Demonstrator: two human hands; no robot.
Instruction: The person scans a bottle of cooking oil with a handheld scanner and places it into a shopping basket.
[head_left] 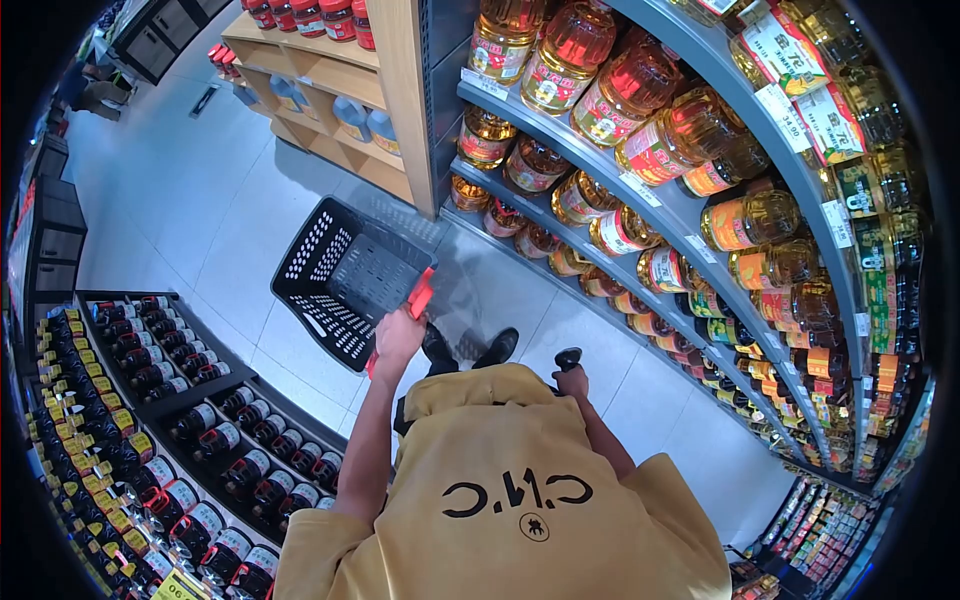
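Note:
My left hand (400,338) is wrapped round the red handle (420,296) of a black shopping basket (312,262). The basket hangs tilted ahead of me to the left, its perforated walls and bare bottom showing. Low at my right side, my right hand (572,381) is closed round a small black object (568,357) with a rounded top; its kind I cannot make out. Below, my black shoes (497,347) stand on the tiled floor between the two hands.
A long shelf (545,115) of cooking oil bottles (640,90) curves along my right. Dark sauce bottles (220,440) fill the racks to my left. Ahead, a wooden shelf (400,90) holds red-lidded jars (308,18) and blue jugs (352,118). Pale floor tiles (225,240) run between them.

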